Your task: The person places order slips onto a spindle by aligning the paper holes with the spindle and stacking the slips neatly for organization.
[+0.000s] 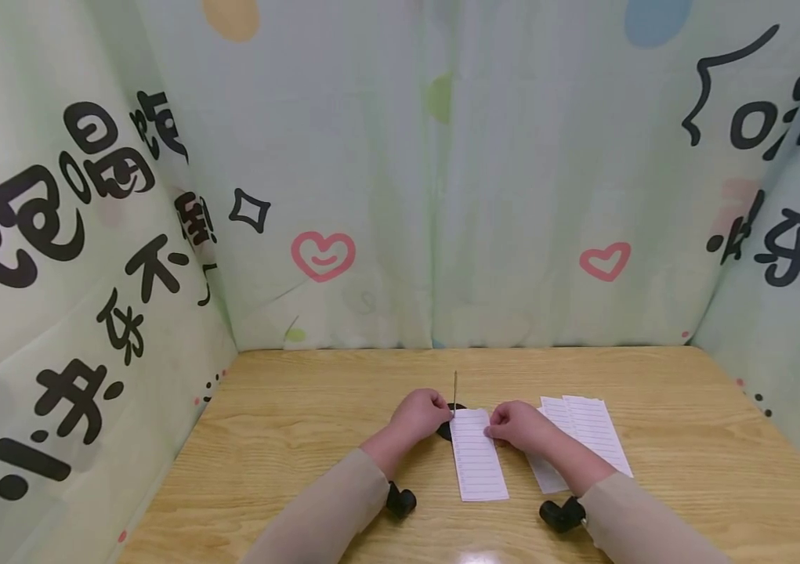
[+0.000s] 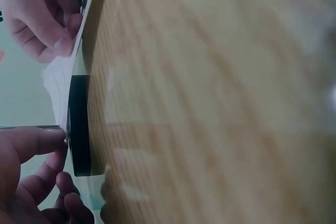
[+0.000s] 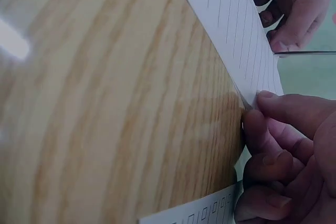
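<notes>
A lined white paper slip (image 1: 479, 462) lies over the round black base (image 1: 444, 431) of a bill spike, whose thin metal rod (image 1: 455, 388) stands upright at the slip's top left corner. Whether the rod passes through the paper cannot be told. My left hand (image 1: 419, 415) pinches that corner right beside the rod. Along the slip's right edge, my right hand (image 1: 523, 427) pinches the paper between thumb and forefinger. In the right wrist view the slip (image 3: 231, 30) stretches between both hands. The left wrist view shows the base (image 2: 80, 124) edge-on under the paper.
More printed paper slips (image 1: 593, 431) lie overlapping on the wooden table (image 1: 287, 439), partly under my right forearm. A black wrist device (image 1: 401, 500) sits at the left wrist, another (image 1: 562, 515) at the right. Patterned curtains (image 1: 400, 172) enclose the table's back and sides.
</notes>
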`<state>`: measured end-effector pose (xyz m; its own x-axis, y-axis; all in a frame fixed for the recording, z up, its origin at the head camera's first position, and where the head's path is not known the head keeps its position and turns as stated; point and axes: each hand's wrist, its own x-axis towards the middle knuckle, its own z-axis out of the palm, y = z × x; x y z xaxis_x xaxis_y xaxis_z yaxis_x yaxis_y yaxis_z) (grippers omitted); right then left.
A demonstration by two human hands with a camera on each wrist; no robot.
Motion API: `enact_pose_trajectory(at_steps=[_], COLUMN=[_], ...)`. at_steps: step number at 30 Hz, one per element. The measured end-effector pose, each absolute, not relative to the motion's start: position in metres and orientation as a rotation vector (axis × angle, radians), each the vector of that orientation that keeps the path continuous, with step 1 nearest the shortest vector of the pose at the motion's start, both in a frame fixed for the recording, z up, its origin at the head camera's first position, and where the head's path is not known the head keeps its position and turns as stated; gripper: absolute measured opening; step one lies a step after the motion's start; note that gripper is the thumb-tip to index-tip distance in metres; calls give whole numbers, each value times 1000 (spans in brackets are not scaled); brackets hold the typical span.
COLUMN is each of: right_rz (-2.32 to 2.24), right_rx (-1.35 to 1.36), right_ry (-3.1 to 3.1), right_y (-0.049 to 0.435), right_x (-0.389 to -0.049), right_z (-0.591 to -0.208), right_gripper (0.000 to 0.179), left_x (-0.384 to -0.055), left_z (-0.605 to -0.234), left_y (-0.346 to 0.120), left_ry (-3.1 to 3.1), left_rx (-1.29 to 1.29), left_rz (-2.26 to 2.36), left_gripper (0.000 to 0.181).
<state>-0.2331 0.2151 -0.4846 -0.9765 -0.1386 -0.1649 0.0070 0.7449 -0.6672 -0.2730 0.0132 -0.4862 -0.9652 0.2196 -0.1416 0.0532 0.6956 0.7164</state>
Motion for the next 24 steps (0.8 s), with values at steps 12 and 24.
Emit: enact_pose_trajectory(at_steps=[12,24], right_rz=[-1006,-1024], right_rx=[-51,-58], right_ry=[2760,2775], right_y=[212,227], right_x=[-230,-224], right_z=[-479,-472], right_gripper=[14,11], left_x=[-273,-271], left_z=[-484,-489], left_y=[9,-6], left_ry=[2718,2696], left_rx=[232,322], left_rz=[1106,1088], left_gripper=[15,39])
